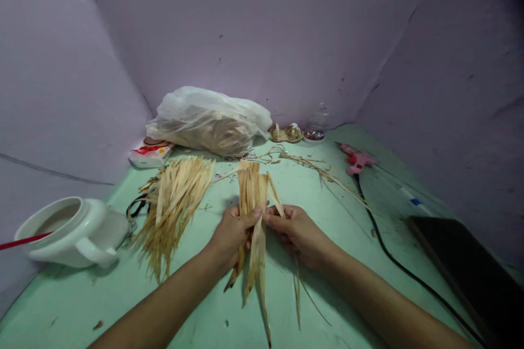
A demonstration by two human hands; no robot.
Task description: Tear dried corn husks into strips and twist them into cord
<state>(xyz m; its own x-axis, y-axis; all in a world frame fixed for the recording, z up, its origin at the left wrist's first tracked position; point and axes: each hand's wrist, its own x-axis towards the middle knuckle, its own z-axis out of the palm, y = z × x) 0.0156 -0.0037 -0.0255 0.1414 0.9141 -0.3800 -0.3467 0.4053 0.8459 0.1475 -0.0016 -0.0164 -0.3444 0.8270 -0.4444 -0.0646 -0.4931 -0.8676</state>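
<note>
My left hand (235,232) is closed around a small bundle of dried leaf strips (250,191), thumb across the front. The strips stand upright in the grip, and their pointed ends hang down below the hand. Close beside it, my right hand (297,232) pinches a narrower dried leaf strip (275,193), whose thin tails trail under the palm. Left of my hands lies a larger pile of pale dried leaf strips (176,196) on the green table (204,316).
A white pitcher-like container (88,223) lies at the left. Behind are a filled plastic bag (208,120), a small box (150,154) and a woven piece (286,133). At the right are a pink glue gun (358,161) with its black cord and a dark flat object (458,262).
</note>
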